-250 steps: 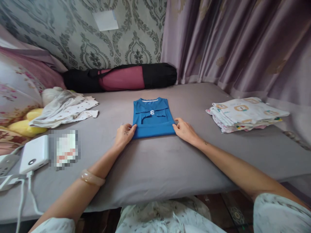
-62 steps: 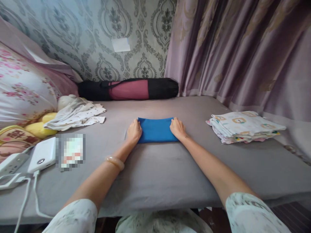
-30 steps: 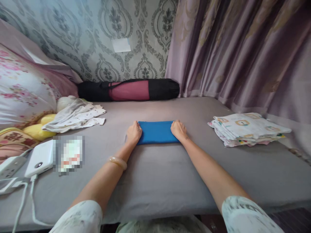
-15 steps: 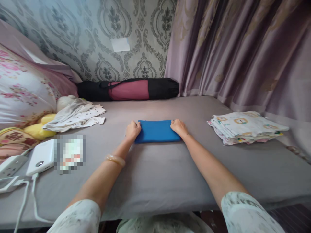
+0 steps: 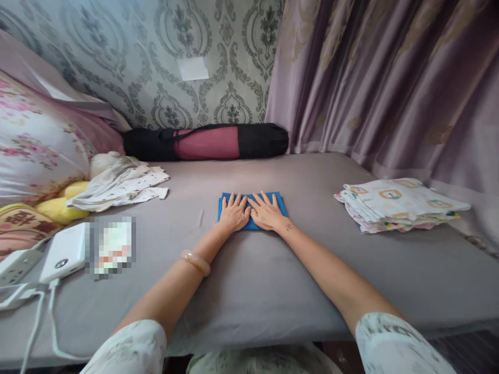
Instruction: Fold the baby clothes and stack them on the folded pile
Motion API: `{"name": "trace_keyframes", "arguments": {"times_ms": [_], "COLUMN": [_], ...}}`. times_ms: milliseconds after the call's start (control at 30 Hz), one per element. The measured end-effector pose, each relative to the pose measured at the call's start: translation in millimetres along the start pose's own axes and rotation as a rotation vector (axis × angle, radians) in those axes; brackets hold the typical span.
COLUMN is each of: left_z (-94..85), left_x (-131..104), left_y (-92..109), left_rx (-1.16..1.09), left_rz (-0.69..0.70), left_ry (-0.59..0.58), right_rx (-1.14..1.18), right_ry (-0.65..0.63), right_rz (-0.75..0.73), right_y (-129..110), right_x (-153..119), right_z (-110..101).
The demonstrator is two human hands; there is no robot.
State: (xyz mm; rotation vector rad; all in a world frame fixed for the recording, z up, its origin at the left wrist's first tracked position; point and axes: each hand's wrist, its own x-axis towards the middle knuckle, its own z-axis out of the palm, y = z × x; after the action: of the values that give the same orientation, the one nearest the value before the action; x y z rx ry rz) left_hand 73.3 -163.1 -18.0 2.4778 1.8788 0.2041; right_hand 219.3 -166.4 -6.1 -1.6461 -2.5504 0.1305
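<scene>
A folded blue cloth (image 5: 249, 226) lies flat on the grey bed sheet (image 5: 249, 280) in the middle of the head view. My left hand (image 5: 234, 213) rests palm down on its left half, fingers spread. On the right half my right hand (image 5: 266, 212) lies flat too, its fingers apart. The two thumbs nearly meet over the cloth's middle. Most of the cloth's top is hidden under both hands; its back corners and side edges show.
To the right sits a stack of folded printed cloths (image 5: 401, 202). A black and maroon long bag (image 5: 206, 143) lies along the wall. At left are a crumpled dotted garment (image 5: 125, 184), a yellow plush toy (image 5: 62, 205), a white power bank (image 5: 66, 252) with cables, and a power strip (image 5: 19, 265).
Both hands have let go of the blue cloth's side edges. They have moved inward and now lie spread on top of it.
</scene>
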Motion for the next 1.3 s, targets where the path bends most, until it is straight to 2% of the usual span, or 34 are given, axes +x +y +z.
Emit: {"name": "trace_keyframes", "arguments": {"times_ms": [233, 433, 500, 633, 833, 1000, 1133, 1300], "left_z": [3.3, -6.8, -9.7, -5.5, 3.6, -2.5, -6.4, -0.3], "left_x": [3, 5, 5, 0, 0, 0, -6, -14], "left_y": [-2, -4, -7, -14, -16, -19, -31, -48], "left_rx": [-0.007, -0.035, -0.044, -0.036, -0.065, -0.121, -0.16, -0.147], "left_rz": [-0.04, -0.042, -0.044, -0.056, -0.094, -0.086, -0.115, -0.074], "left_ry": [-0.057, -0.136, -0.111, 0.036, -0.006, -0.031, 0.001, -0.03], "right_rx": [0.023, 0.054, 0.067, 0.021, -0.006, 0.044, 0.125, 0.091], "right_ry": [-0.041, -0.095, -0.058, 0.078, 0.069, 0.038, 0.033, 0.032], "right_rz": [0.03, 0.035, 0.054, 0.157, 0.193, 0.201, 0.226, 0.234], "right_y": [2, 4, 8, 17, 20, 22, 33, 44], "right_x": [4, 7, 5, 0, 0, 0, -5, -11], "right_z": [2, -3, -5, -1, 10, 3, -4, 6]}}
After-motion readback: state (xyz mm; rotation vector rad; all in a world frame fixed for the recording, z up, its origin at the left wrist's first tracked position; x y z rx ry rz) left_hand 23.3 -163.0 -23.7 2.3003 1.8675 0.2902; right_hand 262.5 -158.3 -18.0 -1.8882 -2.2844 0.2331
